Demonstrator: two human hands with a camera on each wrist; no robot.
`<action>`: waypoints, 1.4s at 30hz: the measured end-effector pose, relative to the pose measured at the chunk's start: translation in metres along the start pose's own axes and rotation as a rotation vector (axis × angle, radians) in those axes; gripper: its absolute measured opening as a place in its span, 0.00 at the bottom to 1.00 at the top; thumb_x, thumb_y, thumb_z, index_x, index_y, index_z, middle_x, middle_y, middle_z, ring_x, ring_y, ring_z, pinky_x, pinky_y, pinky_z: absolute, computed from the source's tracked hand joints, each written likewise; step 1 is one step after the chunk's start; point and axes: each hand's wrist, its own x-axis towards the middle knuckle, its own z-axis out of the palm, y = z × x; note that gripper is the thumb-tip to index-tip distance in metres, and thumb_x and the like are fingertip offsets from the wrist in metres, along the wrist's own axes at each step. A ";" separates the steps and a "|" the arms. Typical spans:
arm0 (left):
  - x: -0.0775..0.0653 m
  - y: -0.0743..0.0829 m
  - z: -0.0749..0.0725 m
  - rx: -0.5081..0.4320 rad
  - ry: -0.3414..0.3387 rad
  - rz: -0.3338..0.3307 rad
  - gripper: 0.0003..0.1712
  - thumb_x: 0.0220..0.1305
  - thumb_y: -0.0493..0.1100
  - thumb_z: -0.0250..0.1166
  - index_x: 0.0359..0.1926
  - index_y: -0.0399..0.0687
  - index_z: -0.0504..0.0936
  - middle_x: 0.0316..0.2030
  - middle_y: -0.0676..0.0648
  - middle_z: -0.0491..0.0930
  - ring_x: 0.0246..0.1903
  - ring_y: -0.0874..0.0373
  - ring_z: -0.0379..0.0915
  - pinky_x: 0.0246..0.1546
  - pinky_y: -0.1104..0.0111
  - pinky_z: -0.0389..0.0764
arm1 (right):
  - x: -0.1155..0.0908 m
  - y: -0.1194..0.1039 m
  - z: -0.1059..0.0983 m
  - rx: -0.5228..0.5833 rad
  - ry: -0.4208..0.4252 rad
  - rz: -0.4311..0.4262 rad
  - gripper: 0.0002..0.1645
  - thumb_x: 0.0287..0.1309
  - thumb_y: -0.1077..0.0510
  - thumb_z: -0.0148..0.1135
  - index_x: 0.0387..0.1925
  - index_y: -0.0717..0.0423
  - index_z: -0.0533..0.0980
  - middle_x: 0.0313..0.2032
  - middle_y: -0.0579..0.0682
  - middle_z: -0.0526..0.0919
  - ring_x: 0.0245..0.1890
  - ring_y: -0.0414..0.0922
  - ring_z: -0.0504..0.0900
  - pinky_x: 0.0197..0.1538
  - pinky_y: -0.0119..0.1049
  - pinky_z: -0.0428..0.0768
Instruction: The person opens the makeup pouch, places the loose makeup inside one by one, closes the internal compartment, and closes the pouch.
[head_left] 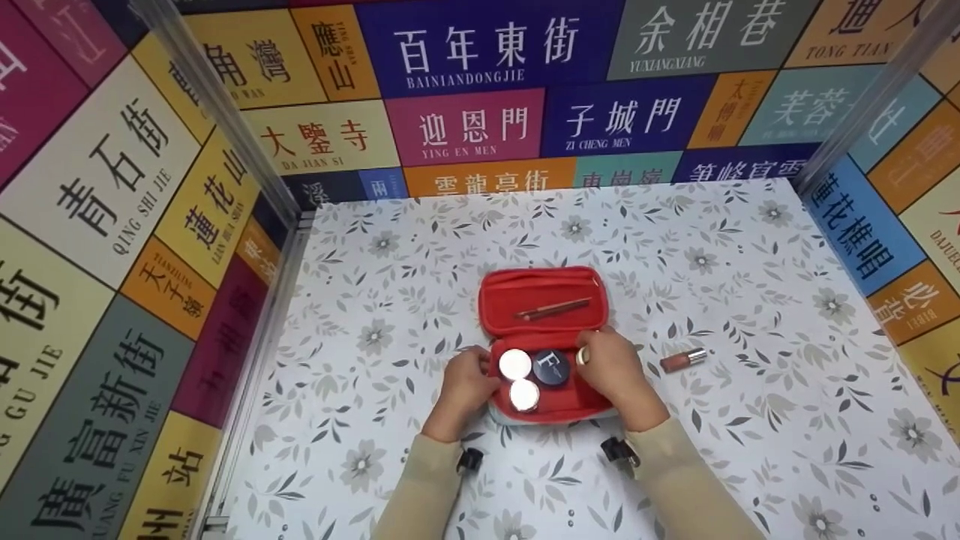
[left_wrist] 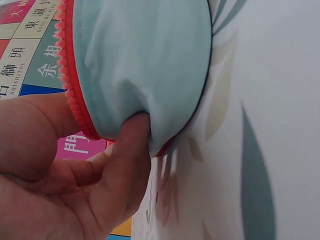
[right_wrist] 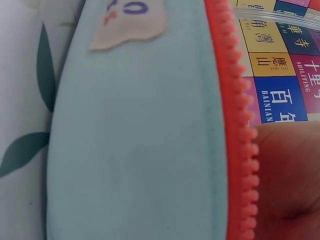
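A cosmetic case (head_left: 551, 412), red inside and pale blue-green outside, lies unzipped with its lid folded back. My left hand (head_left: 466, 386) pinches its left side; in the left wrist view, a finger dents the fabric (left_wrist: 135, 65) beneath the red zipper edge. Over the right part of the case, my right hand (head_left: 615, 367) holds a small pale, gold-edged item (head_left: 583, 355), mostly hidden by the fingers. Inside sit two shiny round compacts (head_left: 514, 365) and a dark round container (head_left: 551, 367) marked with an F. A slim brown pencil (head_left: 553, 309) lies in the lid.
A lip gloss tube (head_left: 682, 360) with a silvery cap lies to the right of the case. Leaf-and-flower patterned covering (head_left: 375, 337) spreads over the table. Panels (head_left: 465, 127) with colourful street-name signs stand at the back and both sides.
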 end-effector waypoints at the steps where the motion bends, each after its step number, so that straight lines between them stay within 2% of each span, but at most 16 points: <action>1: 0.000 0.000 0.000 0.001 0.001 0.001 0.16 0.52 0.31 0.72 0.44 0.40 0.83 0.34 0.46 0.85 0.32 0.57 0.77 0.32 0.68 0.80 | 0.000 0.000 0.001 0.000 0.001 0.000 0.06 0.49 0.66 0.67 0.32 0.58 0.84 0.33 0.60 0.83 0.33 0.59 0.83 0.37 0.57 0.81; 6: 0.001 -0.002 0.000 0.016 0.009 0.013 0.16 0.52 0.31 0.72 0.44 0.40 0.83 0.35 0.45 0.86 0.33 0.57 0.78 0.35 0.66 0.81 | 0.000 -0.003 0.004 -0.003 0.001 0.017 0.04 0.49 0.66 0.68 0.30 0.57 0.82 0.33 0.60 0.83 0.33 0.61 0.84 0.38 0.58 0.81; 11: 0.001 -0.002 0.000 0.039 0.018 0.037 0.16 0.50 0.31 0.72 0.43 0.40 0.84 0.34 0.45 0.86 0.33 0.57 0.78 0.36 0.65 0.81 | -0.003 -0.004 0.006 -0.017 0.014 0.020 0.07 0.47 0.64 0.72 0.29 0.57 0.80 0.33 0.61 0.83 0.34 0.63 0.84 0.39 0.58 0.82; 19: 0.000 0.000 0.001 0.038 0.005 0.039 0.17 0.53 0.31 0.72 0.47 0.37 0.85 0.36 0.43 0.89 0.35 0.56 0.81 0.34 0.67 0.82 | -0.005 -0.003 0.013 -0.055 0.062 -0.012 0.02 0.52 0.67 0.64 0.26 0.59 0.78 0.29 0.60 0.82 0.34 0.62 0.83 0.39 0.57 0.81; 26: 0.002 -0.001 0.001 0.049 0.005 0.033 0.17 0.52 0.31 0.72 0.45 0.39 0.85 0.36 0.44 0.88 0.34 0.57 0.80 0.35 0.67 0.82 | -0.005 -0.003 0.014 -0.057 0.084 -0.011 0.04 0.51 0.66 0.67 0.26 0.57 0.78 0.29 0.60 0.83 0.34 0.62 0.84 0.37 0.57 0.81; 32: 0.003 -0.001 0.001 0.030 -0.002 0.017 0.16 0.52 0.30 0.71 0.45 0.39 0.84 0.35 0.45 0.87 0.33 0.58 0.78 0.33 0.68 0.80 | -0.006 -0.003 0.008 -0.045 0.052 0.001 0.05 0.46 0.66 0.68 0.27 0.56 0.79 0.30 0.59 0.83 0.33 0.61 0.83 0.36 0.58 0.81; 37: 0.003 -0.001 0.002 0.036 -0.001 0.016 0.16 0.51 0.30 0.71 0.43 0.40 0.84 0.35 0.46 0.86 0.33 0.58 0.78 0.33 0.69 0.80 | -0.010 -0.003 -0.001 -0.026 0.023 0.023 0.07 0.47 0.64 0.71 0.31 0.57 0.82 0.34 0.59 0.85 0.34 0.59 0.84 0.38 0.57 0.82; 42: 0.003 -0.001 0.003 0.050 0.000 0.020 0.16 0.50 0.30 0.71 0.43 0.40 0.84 0.35 0.46 0.87 0.33 0.59 0.78 0.34 0.68 0.81 | -0.017 -0.003 -0.011 -0.019 0.047 0.018 0.09 0.49 0.64 0.73 0.35 0.59 0.84 0.37 0.61 0.86 0.36 0.62 0.85 0.41 0.59 0.83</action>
